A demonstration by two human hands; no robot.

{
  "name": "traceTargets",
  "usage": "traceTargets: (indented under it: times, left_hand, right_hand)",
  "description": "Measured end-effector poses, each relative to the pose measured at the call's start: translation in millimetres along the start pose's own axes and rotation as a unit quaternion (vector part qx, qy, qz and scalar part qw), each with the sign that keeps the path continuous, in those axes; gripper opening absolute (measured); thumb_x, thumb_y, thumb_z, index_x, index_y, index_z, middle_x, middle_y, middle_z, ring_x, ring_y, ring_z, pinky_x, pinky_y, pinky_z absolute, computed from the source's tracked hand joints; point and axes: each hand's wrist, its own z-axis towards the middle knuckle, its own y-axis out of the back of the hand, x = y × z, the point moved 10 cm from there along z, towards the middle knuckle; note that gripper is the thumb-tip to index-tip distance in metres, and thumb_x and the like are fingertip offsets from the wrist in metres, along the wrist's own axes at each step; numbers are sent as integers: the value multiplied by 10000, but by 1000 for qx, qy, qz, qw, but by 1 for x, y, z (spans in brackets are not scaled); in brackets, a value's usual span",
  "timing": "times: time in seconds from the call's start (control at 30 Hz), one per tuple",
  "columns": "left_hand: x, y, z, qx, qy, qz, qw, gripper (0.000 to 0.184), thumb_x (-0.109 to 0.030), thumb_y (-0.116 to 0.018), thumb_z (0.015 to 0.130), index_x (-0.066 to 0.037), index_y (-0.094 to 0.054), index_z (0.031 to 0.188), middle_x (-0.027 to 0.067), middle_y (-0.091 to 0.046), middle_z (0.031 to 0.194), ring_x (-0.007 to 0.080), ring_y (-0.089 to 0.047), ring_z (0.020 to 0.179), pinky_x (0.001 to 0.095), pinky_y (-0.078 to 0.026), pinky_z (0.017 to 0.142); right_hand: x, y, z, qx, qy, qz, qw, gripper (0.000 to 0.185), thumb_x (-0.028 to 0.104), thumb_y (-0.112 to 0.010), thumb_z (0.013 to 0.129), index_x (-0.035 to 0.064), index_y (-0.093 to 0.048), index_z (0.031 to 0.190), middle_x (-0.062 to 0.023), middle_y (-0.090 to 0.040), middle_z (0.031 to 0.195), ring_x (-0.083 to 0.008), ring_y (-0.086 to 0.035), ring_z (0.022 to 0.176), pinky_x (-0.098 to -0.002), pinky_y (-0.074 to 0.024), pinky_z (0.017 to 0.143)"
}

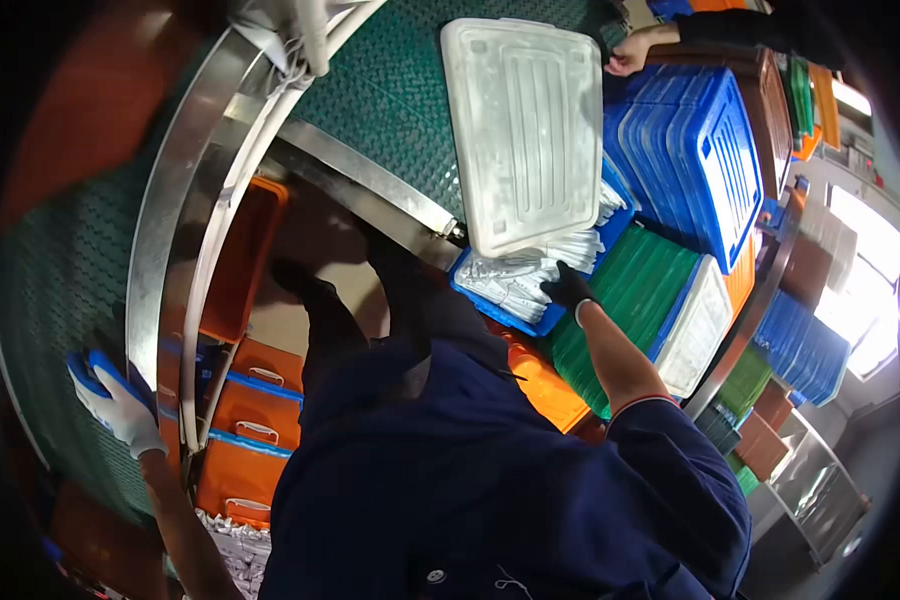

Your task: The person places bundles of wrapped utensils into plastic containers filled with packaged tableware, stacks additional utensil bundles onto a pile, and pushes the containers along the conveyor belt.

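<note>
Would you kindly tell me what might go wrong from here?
The white lid overlaps the blue tub in this view; if loose, it might slip onto the right hand at the white packets. The left hand is over the green textured belt, which could drag it if running.

A green textured surface (390, 110) spans the far middle. A pale lid (530, 140) overlaps its right part; contact is unclear.

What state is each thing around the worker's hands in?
Right hand: black-gloved, at the white pieces.
Left hand: gloved, over the green surface.
White pieces: heaped.
Blue container: uncovered at the near end.
Whitish lid: unfastened.
Green lids: stacked.
Orange boxes: stacked.
</note>
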Motion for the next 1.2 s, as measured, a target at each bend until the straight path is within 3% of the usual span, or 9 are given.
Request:
traceTargets:
  times: [0.17,0.23,0.33,0.5,0.57,0.73,0.87,1.0,1.2]
  left_hand:
    - [-5,-5,-1,-4,49,-33,998,603,-393,-498,1068,-13,-417,1528,192,-429,1536,337,-468,1376,421,-445,1100]
    - [5,-17,-4,3,80,-57,995,615,-398,-524,1060,-22,-408,1533,158,-431,1528,299,-514,1333,399,-508,1045]
    - [14,-14,-1,5,80,-79,994,618,-407,-524,1060,-30,-407,1536,162,-415,1544,299,-508,1347,397,-498,1067]
    - [14,-14,-5,6,105,-101,989,637,-420,-531,1058,-34,-394,1545,158,-413,1554,293,-492,1371,390,-479,1091]
    - [12,-14,-5,3,116,-106,988,627,-422,-534,1060,-53,-399,1549,148,-445,1543,286,-500,1368,387,-473,1093]
    - [10,-13,-10,-8,136,-93,986,566,-395,-522,1067,-91,-437,1537,132,-485,1524,270,-529,1346,381,-480,1087]
    - [13,-14,-8,-8,116,-132,984,544,-365,-520,1070,-65,-449,1518,120,-471,1529,261,-511,1349,375,-456,1097]
    - [17,-16,-5,-15,102,-129,986,581,-395,-535,1059,-39,-449,1511,109,-489,1519,249,-515,1345,368,-452,1098]
    - [28,-17,-2,-17,125,-160,979,581,-381,-542,1057,-38,-440,1514,105,-493,1506,241,-516,1340,371,-449,1101]
  right_hand:
    - [44,57,3,-69,25,-63,995,883,427,-797,727,35,-488,1456,-220,-570,1437,-386,-593,1269,-473,-499,1046]
    - [44,69,3,-176,71,-131,973,679,298,-813,679,45,-555,1254,-198,-631,1203,-382,-644,1086,-495,-541,910]
    - [44,70,0,-270,98,-138,948,714,325,-858,642,17,-553,1209,-191,-614,1205,-368,-614,1138,-484,-537,918]
    - [13,52,16,-44,-122,-59,990,887,581,-799,714,34,-521,1354,-199,-571,1352,-344,-543,1297,-487,-498,1000]
    - [35,59,20,-245,22,-133,960,981,537,-831,687,29,-467,1443,-230,-539,1405,-377,-526,1310,-501,-466,1043]
    - [70,47,54,-211,234,-164,935,1036,231,-833,653,64,-352,1555,-195,-508,1484,-389,-511,1324,-511,-415,1102]
    - [85,43,62,-122,167,-188,960,916,227,-767,715,108,-398,1545,-169,-640,1163,-358,-634,1079,-496,-523,884]
    - [94,54,49,-155,216,-196,944,354,147,-688,687,98,-671,1038,-159,-638,976,-368,-636,1001,-498,-502,800]
    - [101,47,63,-140,271,-164,938,519,157,-723,660,126,-658,1174,-153,-666,1077,-361,-656,997,-493,-529,842]
